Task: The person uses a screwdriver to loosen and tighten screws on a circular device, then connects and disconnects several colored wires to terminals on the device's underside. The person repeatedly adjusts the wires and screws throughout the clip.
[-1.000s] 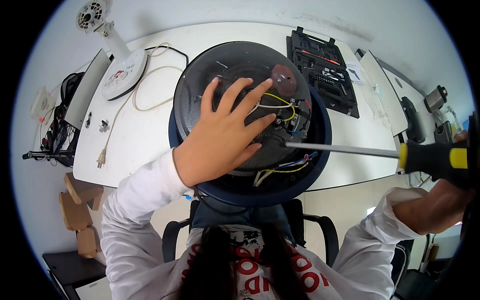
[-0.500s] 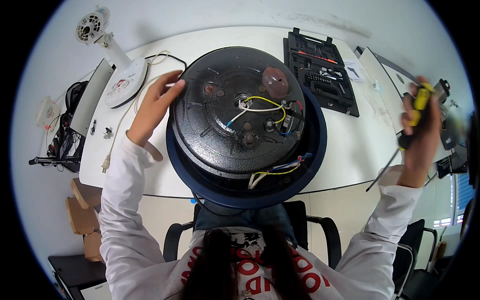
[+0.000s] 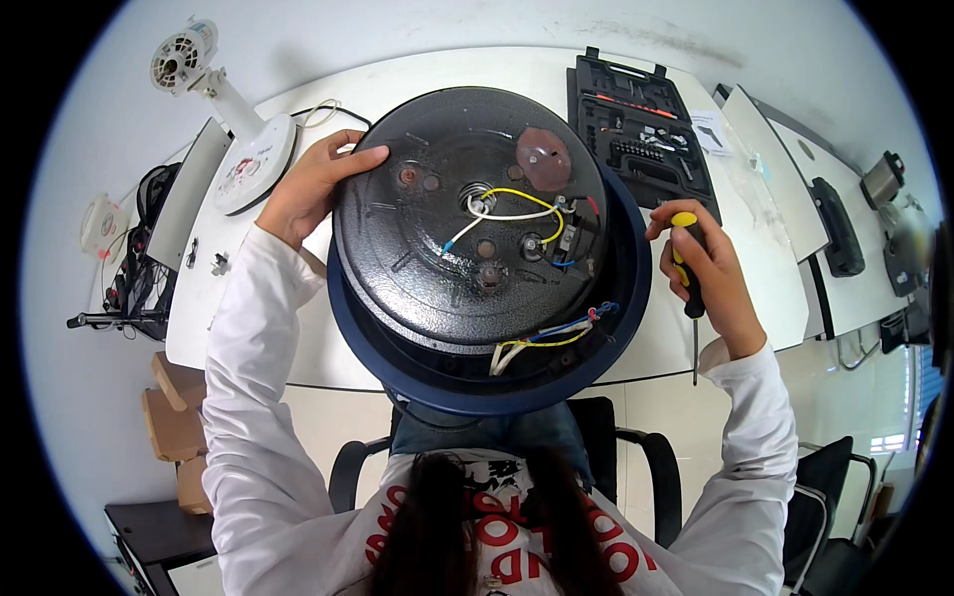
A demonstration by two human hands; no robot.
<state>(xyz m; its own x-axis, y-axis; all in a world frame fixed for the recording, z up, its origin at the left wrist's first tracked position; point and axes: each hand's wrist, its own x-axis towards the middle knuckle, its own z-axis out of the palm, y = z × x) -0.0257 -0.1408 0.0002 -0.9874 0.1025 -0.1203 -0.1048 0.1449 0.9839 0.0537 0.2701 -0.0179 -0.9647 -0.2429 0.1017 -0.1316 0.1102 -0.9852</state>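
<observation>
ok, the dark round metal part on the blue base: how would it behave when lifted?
Probably stiff: the dark round metal part looks like a rigid shell. Perhaps slippery, given its glossy surface. The white wire on it has a free end, so it would likely flop.

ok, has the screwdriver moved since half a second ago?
Yes, leftward: the screwdriver was well right of the black tool case; now it's below the case's near edge.
</observation>
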